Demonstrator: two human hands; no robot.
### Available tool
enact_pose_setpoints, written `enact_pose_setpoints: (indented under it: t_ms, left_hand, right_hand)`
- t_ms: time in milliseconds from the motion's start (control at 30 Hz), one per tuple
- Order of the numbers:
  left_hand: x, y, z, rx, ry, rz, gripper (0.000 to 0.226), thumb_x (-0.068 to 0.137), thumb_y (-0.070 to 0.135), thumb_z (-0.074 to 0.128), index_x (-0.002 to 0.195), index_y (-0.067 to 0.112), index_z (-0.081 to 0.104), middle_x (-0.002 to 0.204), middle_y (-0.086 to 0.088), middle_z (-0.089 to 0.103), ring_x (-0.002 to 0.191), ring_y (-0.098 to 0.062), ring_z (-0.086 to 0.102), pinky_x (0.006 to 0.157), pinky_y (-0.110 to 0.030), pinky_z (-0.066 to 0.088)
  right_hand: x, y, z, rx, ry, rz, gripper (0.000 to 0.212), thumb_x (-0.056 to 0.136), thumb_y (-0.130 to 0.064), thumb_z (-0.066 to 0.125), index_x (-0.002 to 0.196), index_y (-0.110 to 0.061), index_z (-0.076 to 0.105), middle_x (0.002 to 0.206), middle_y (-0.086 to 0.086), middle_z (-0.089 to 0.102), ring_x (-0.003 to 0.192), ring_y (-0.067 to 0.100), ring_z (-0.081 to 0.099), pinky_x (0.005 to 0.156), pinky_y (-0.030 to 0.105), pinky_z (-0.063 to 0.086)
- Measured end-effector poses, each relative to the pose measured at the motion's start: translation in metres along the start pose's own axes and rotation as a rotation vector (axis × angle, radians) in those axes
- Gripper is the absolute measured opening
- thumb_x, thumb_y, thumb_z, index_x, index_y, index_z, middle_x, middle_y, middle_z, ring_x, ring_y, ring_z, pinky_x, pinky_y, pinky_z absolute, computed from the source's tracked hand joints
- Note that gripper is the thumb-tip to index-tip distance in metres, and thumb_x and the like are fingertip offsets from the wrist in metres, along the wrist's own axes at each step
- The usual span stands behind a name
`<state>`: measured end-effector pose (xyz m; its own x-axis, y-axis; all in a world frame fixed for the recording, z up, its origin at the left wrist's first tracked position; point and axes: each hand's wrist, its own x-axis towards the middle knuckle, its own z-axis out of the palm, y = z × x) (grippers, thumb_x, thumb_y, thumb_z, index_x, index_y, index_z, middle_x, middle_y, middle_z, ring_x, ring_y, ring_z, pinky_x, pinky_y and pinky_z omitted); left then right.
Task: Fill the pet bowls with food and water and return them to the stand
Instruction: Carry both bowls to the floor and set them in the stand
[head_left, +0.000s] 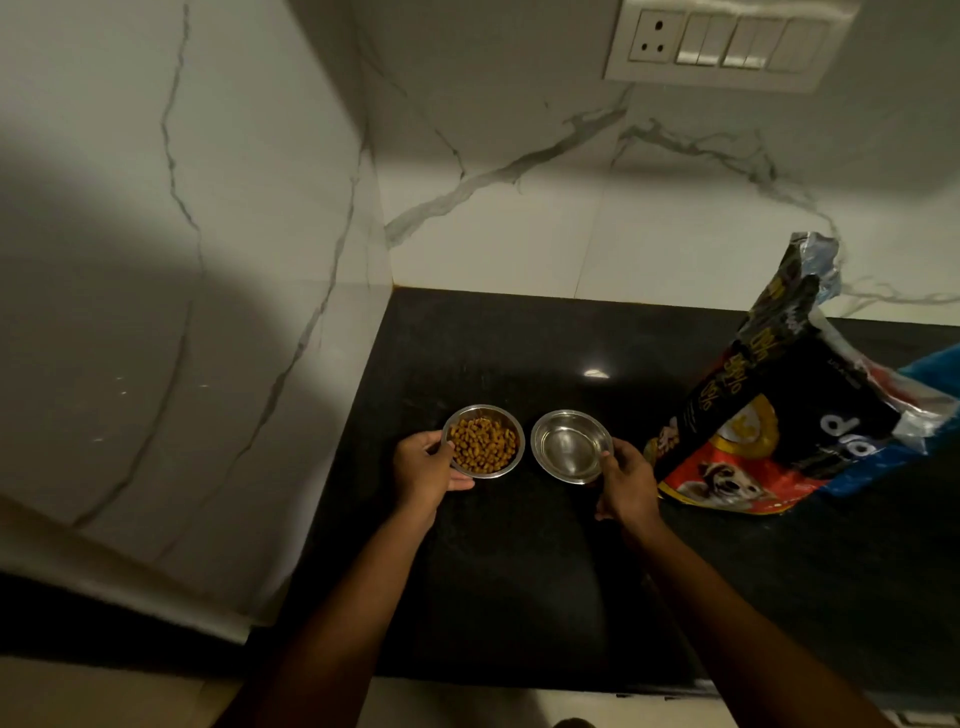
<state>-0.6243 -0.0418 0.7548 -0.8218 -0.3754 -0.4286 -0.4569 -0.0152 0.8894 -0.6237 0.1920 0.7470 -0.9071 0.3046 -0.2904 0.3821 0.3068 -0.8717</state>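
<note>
Two small steel bowls stand side by side on a black counter (519, 571). The left bowl (511, 457) is full of brown kibble (483, 444). My left hand (423, 470) grips its near left rim, thumb over the edge. The right bowl (569, 447) looks shiny inside; I cannot tell if it holds water. My right hand (626, 486) holds its near right rim with thumb and fingers. No stand is in view.
An opened black, red and blue pet food bag (769, 415) leans on the counter to the right of the bowls. White marble walls close the corner at the left and back. A switch panel (727, 41) sits high on the back wall.
</note>
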Motion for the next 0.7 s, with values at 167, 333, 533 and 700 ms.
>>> enact_pose_setpoints:
  t_ms: [167, 333, 533, 700]
  left_hand:
    - [-0.001, -0.001, 0.001, 0.017, 0.018, -0.004, 0.029, 0.098, 0.007, 0.052, 0.126, 0.004, 0.057, 0.108, -0.020, 0.069, 0.062, -0.022, 0.073, 0.047, -0.023, 0.056]
    - [-0.004, -0.004, 0.001, -0.003, 0.030, -0.017, 0.030, 0.098, 0.008, 0.052, 0.127, 0.004, 0.056, 0.107, -0.020, 0.069, 0.060, -0.023, 0.073, 0.048, -0.026, 0.058]
    - [-0.007, -0.006, 0.000, 0.004, 0.033, 0.002, 0.030, 0.098, 0.009, 0.052, 0.127, 0.003, 0.057, 0.106, -0.020, 0.069, 0.058, -0.021, 0.072, 0.046, -0.025, 0.057]
    - [-0.011, -0.005, -0.002, -0.001, 0.039, 0.016, 0.029, 0.098, 0.008, 0.052, 0.125, 0.003, 0.057, 0.106, -0.019, 0.069, 0.059, -0.024, 0.073, 0.047, -0.026, 0.058]
  right_hand:
    - [0.006, 0.000, 0.000, -0.008, 0.011, -0.012, 0.026, 0.102, -0.016, 0.043, 0.127, -0.016, 0.052, 0.098, 0.013, 0.066, 0.058, 0.013, 0.057, 0.039, 0.017, 0.040]
    - [0.009, 0.003, 0.000, -0.006, 0.016, -0.044, 0.027, 0.101, -0.014, 0.045, 0.127, -0.014, 0.055, 0.100, 0.011, 0.067, 0.068, 0.018, 0.064, 0.049, 0.023, 0.045]
    - [0.011, 0.006, 0.002, -0.003, 0.013, -0.045, 0.029, 0.100, -0.012, 0.045, 0.127, -0.017, 0.055, 0.107, 0.010, 0.066, 0.081, 0.020, 0.066, 0.055, 0.024, 0.047]
    - [0.008, 0.006, 0.003, -0.003, 0.013, -0.063, 0.030, 0.100, -0.009, 0.044, 0.127, -0.015, 0.056, 0.108, 0.008, 0.066, 0.084, 0.018, 0.066, 0.060, 0.025, 0.049]
